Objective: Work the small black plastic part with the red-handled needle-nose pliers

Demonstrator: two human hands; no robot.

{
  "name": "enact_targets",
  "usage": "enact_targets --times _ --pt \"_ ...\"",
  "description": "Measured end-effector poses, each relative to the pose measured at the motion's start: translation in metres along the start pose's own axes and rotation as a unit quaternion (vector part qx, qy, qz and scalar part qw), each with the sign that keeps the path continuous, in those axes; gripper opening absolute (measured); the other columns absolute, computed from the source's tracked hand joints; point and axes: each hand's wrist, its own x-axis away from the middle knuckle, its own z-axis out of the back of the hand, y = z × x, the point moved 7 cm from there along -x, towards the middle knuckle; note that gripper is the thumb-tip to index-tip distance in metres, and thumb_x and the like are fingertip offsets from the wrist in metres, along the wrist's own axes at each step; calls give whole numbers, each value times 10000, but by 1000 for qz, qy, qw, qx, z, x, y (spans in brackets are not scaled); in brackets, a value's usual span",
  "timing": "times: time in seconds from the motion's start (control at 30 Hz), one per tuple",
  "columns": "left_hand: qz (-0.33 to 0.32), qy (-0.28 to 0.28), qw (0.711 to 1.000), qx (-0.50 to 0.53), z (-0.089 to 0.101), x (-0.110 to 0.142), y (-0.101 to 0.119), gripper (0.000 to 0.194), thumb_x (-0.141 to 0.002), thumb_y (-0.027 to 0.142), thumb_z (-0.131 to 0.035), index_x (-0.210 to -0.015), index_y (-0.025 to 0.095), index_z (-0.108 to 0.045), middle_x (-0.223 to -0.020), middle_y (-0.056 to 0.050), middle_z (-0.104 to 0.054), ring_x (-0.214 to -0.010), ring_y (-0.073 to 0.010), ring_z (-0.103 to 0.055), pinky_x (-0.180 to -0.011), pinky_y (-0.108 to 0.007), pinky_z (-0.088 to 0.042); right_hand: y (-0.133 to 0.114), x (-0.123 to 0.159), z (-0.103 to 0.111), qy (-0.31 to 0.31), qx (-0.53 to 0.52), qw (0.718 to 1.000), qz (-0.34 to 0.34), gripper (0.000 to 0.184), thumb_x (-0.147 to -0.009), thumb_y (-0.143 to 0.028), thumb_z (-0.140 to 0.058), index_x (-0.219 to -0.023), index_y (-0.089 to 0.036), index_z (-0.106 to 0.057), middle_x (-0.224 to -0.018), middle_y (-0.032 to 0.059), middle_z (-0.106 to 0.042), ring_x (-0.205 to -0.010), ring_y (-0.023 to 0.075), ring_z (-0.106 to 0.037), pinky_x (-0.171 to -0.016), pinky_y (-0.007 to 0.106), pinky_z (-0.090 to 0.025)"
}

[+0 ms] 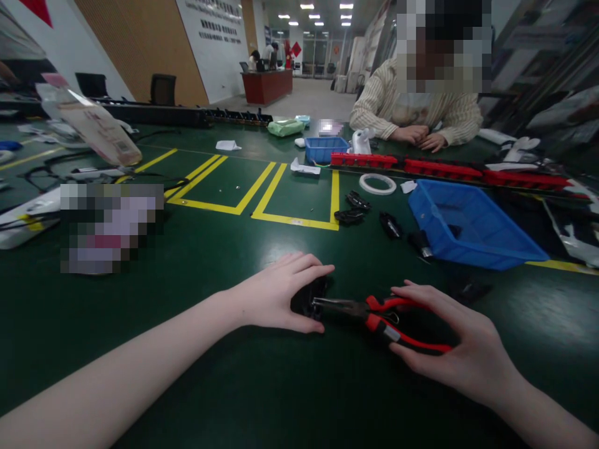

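Note:
My left hand (292,290) is closed around a small black plastic part (306,299) on the green table, fingers on its far side and thumb on its near side. Red-and-black needle-nose pliers (374,312) lie in my right hand (458,343), thumb on one handle and fingers on the other. The handles are spread. The tips of the pliers' jaws reach the black part; whether they pinch it I cannot tell. Part of the black piece is hidden under my left fingers.
Several black parts (390,226) lie beyond my hands, beside a blue bin (477,224). A white tape roll (377,184), a long red strip (440,168) and a smaller blue basket (322,149) are farther back. A bottle (93,125) leans at left. Another person sits across the table (234,399).

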Motion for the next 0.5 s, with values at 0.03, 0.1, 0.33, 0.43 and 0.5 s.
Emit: enact_targets --times 0.03,0.1,0.33,0.43,0.5 --pt "-2 -1 1000 -1 0 0 0 792 -762 506 -733 -1405 183 -404 -1260 -128 -539 -1129 -291 -512 -938 -423 -458 0 -1 0 -2 1 1000 -2 583 -689 -385 -734 -1237 -294 -557 -1124 61 -698 -1088 293 -646 -926 482 -563" --pt "-5 -3 1000 -5 1 0 2 773 -761 502 -735 -1385 164 -427 -1266 -133 -540 -1134 -290 -512 -943 -416 -455 -1 -2 1 -5 1 1000 -7 574 -693 -394 -729 -1231 -293 -557 -1122 63 -699 -1096 297 -642 -917 485 -567" --pt "-3 -2 1000 -16 1 -1 2 746 -753 511 -738 -1362 181 -464 -1273 -132 -541 -1135 -296 -522 -943 -417 -452 -5 -3 -1 -21 2 1000 13 585 -677 -390 -744 -1224 -291 -560 -1112 57 -706 -1097 309 -640 -896 497 -579" --pt "-8 -1 1000 -21 0 -1 2 744 -757 524 -729 -1360 174 -468 -1263 -131 -545 -1127 -295 -525 -940 -413 -449 -5 -4 -1 -22 0 1000 14 591 -682 -396 -743 -1233 -300 -553 -1117 54 -704 -1093 310 -642 -889 507 -582" --pt "-11 1 1000 -26 0 -1 2 755 -758 533 -726 -1362 160 -469 -1256 -132 -546 -1120 -294 -526 -934 -406 -448 -5 -4 -1 -24 3 1000 14 597 -690 -404 -737 -1245 -299 -544 -1129 57 -700 -1097 312 -639 -895 510 -579"
